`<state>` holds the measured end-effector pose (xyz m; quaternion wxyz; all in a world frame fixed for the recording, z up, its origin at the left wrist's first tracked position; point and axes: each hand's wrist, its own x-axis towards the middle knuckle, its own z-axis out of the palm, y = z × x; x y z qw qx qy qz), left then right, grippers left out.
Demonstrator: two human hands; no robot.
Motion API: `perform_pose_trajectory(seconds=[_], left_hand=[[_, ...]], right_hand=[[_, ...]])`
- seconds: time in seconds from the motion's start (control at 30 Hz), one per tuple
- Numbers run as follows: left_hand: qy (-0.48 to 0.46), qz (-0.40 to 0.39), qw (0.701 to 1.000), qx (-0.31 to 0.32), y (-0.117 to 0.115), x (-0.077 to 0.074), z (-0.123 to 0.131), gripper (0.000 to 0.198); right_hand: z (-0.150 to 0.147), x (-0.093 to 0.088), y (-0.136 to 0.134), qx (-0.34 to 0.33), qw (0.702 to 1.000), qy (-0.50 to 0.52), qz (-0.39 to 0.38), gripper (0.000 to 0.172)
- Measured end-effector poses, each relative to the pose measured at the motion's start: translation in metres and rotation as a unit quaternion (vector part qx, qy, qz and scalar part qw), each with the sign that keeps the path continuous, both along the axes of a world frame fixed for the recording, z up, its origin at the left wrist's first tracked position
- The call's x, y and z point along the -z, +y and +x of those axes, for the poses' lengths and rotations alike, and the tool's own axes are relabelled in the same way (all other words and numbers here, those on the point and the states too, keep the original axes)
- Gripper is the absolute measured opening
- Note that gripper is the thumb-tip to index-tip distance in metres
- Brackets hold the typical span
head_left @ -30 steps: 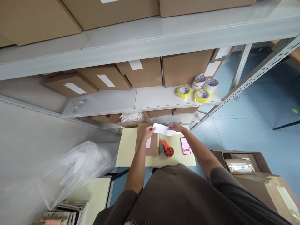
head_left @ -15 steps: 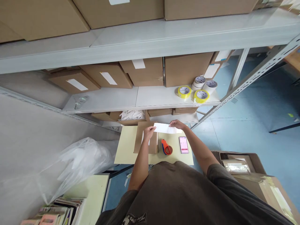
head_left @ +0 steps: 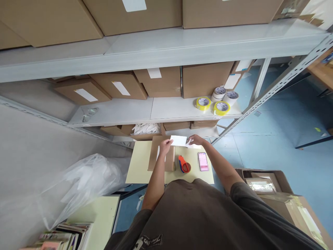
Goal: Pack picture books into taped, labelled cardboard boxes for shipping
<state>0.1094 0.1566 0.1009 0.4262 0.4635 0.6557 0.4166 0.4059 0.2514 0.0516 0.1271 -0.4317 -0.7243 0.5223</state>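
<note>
Compared with half a second ago, the white slip (head_left: 178,140) isn't one long run between the hands anymore: its right side now looks split off, with a smaller bent piece (head_left: 189,142) at the right hand (head_left: 197,140). Left hand (head_left: 164,147) has a tight pinch on the slip's left end, the right is closed narrowly on the bent bit, and it's all held over the far side of the table (head_left: 139,163); can't tell if the two bits connect. Looks to me like they're being pulled apart, so I'd keep the left pinch right at the edge, hold the slip flat and pull slow so it doesn't crease. Writing, nearest first: shirt print (head_left: 149,242) seems to say "Time" something, rest is lost in folds. Phone (head_left: 203,160) has a pink screen, too blurry to read. Orange-and-blue tape dispenser (head_left: 183,164) shows no brand I can make out. Carton (head_left: 170,161) beside it has a white label (head_left: 158,152) half hidden by the left forearm (head_left: 157,177). Up on the shelf (head_left: 177,105), the yellow tape rolls (head_left: 221,113) and white rolls (head_left: 230,101) have printed cores, way too tiny to read, and the cardboard boxes (head_left: 208,80) behind wear white labels (head_left: 154,73), nothing legible.
</note>
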Motion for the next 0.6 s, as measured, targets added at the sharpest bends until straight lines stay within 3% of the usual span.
perform_pose_trajectory(seconds=[0.17,0.27,0.37,0.43,0.5,0.6], left_hand=[[-0.021,-0.015,0.998,-0.050,-0.010,0.002,-0.012,0.048],[-0.081,-0.051,0.993,-0.072,-0.017,0.006,-0.009,0.043],[-0.182,-0.092,0.975,-0.089,-0.023,0.007,0.001,0.044],[-0.231,-0.107,0.963,-0.085,-0.025,0.006,0.010,0.043],[-0.254,-0.117,0.957,-0.073,-0.027,0.002,0.019,0.042],[-0.282,-0.129,0.950,-0.039,-0.028,-0.010,0.035,0.044]], right_hand=[[0.014,0.009,-0.008,0.037,0.998,-0.045,0.033,0.009],[0.021,0.013,-0.022,0.070,0.994,-0.051,0.069,0.027],[0.024,0.013,-0.037,0.160,0.980,-0.068,0.097,0.053],[0.023,0.007,-0.046,0.225,0.968,-0.074,0.087,0.055],[0.018,-0.003,-0.055,0.268,0.960,-0.052,0.067,0.044],[0.005,-0.028,-0.075,0.268,0.961,0.040,0.047,0.026]])
